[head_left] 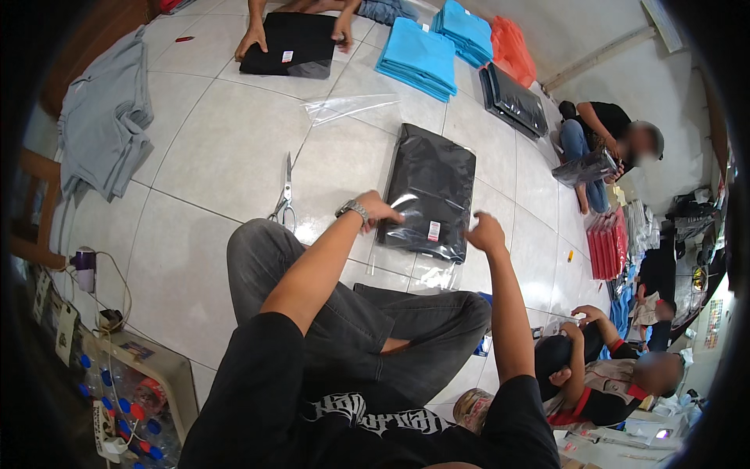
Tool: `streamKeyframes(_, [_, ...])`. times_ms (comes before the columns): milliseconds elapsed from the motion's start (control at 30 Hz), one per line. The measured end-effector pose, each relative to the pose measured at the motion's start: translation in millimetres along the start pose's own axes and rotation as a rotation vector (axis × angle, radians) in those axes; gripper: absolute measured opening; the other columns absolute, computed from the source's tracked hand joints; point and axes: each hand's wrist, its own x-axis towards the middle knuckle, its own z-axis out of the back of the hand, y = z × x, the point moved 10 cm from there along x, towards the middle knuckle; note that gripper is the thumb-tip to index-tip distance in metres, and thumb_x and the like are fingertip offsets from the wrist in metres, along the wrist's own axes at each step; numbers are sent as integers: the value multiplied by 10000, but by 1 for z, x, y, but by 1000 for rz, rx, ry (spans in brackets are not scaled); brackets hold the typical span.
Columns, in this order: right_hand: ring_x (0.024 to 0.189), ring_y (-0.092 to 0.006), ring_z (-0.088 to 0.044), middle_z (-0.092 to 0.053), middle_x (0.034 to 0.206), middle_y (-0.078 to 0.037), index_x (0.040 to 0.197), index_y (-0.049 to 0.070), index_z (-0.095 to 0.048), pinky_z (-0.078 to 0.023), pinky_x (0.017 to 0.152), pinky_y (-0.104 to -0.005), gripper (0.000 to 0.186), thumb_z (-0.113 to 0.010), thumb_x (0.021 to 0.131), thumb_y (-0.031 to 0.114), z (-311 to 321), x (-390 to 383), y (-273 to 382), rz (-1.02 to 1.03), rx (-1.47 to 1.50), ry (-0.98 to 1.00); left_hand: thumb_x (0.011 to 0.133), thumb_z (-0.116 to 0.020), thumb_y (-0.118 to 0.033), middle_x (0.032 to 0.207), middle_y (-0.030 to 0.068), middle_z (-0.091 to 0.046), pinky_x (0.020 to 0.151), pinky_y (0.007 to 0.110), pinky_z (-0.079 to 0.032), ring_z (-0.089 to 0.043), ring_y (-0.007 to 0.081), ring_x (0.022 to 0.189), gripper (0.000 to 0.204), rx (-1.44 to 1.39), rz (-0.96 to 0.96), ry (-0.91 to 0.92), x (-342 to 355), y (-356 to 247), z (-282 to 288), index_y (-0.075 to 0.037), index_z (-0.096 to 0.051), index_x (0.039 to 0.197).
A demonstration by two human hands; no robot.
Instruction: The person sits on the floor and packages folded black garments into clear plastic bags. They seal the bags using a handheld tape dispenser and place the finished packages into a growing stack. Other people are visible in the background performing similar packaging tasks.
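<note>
A folded black garment in a clear plastic bag (426, 180), with a small white label, lies on the tiled floor in front of my crossed legs. My left hand (379, 209), a watch on its wrist, reaches to the bag's left side, fingers apart at the plastic. My right hand (486, 233) is at the bag's lower right edge, fingers curled; what they hold, if anything, is hidden. Silver scissors (284, 199) lie left of the bag. Loose clear plastic (351, 108) lies beyond it.
Grey garments (105, 117) lie left, near a crate of bottles (144, 399). Co-workers' hands (254, 39) handle black fabric; others sit right (625, 133), (648, 375). Turquoise stacks (416, 62), bagged black garments (512, 102) and red stacks (605, 246) line the floor.
</note>
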Motion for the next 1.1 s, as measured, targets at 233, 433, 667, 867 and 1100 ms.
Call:
streamKeyframes(233, [1152, -413, -700, -717, 1225, -285, 1326, -52, -601, -560, 985, -474, 821, -941, 683, 328, -127, -17, -78, 50, 216, 78, 646, -1010, -261, 1147, 324, -724, 847, 495, -626, -758, 404, 990, 957, 437, -131, -112, -12, -19, -33, 149, -487, 1335])
streamKeyframes(433, [1017, -418, -737, -755, 1114, -262, 1240, -14, -655, -582, 886, -494, 540, -842, 807, 248, -126, -8, -67, 17, 490, -124, 706, -922, -224, 1131, 249, -739, 918, 458, -598, -733, 377, 1098, 642, 521, -162, -381, -4, -16, 14, 43, -583, 1181])
streamKeyframes(667, [1269, -407, -622, -628, 1400, -243, 1386, -9, -590, -528, 1042, -472, 611, -736, 828, 194, -93, 6, -54, 94, 412, -248, 649, -961, -361, 1128, 228, -744, 915, 469, -594, -728, 382, 1093, 807, 648, -102, -330, -6, -19, 15, 27, -555, 1228])
streamKeyframes(867, [1333, -449, -553, -579, 1457, -257, 1378, -12, -610, -454, 1138, -479, 535, -737, 924, 241, -12, 111, 35, 383, 374, -536, 627, -971, -341, 1083, 232, -751, 888, 472, -601, -739, 393, 1045, 861, 627, -63, -330, 9, -23, 7, 42, -510, 1246])
streamKeyframes(1100, [1575, -471, -228, -306, 1693, -244, 1612, 142, -435, -205, 1245, -655, 713, -556, 1015, 511, 12, 219, 72, 282, 164, -678, 649, -979, -312, 1051, 209, -764, 859, 459, -606, -752, 374, 1002, 812, 635, -35, -292, 8, -37, 0, 30, -519, 1223])
